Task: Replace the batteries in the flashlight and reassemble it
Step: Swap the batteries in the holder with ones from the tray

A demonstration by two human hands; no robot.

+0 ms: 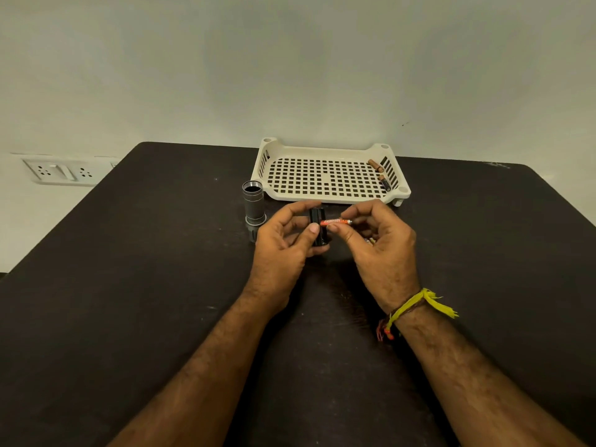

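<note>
Flashlight body [253,205] stands open at frame centre-left on surface. Left hand [285,240] fingers grip black battery holder [319,229]; right hand [375,240] pinches red battery [335,221]. Loading step; next needs polarity-aligned seating.

Plain pale grey-white painted wall [290,59] fills upper half of frame, small dark mark at upper right. White plastic wall socket plate with switch [61,171] at left edge, mid-height. Dark brown matte tabletop with rounded far corners [129,269] spans lower half, faint pale scuffs on surface. Light soft, even, dimmer toward frame corners.
</note>
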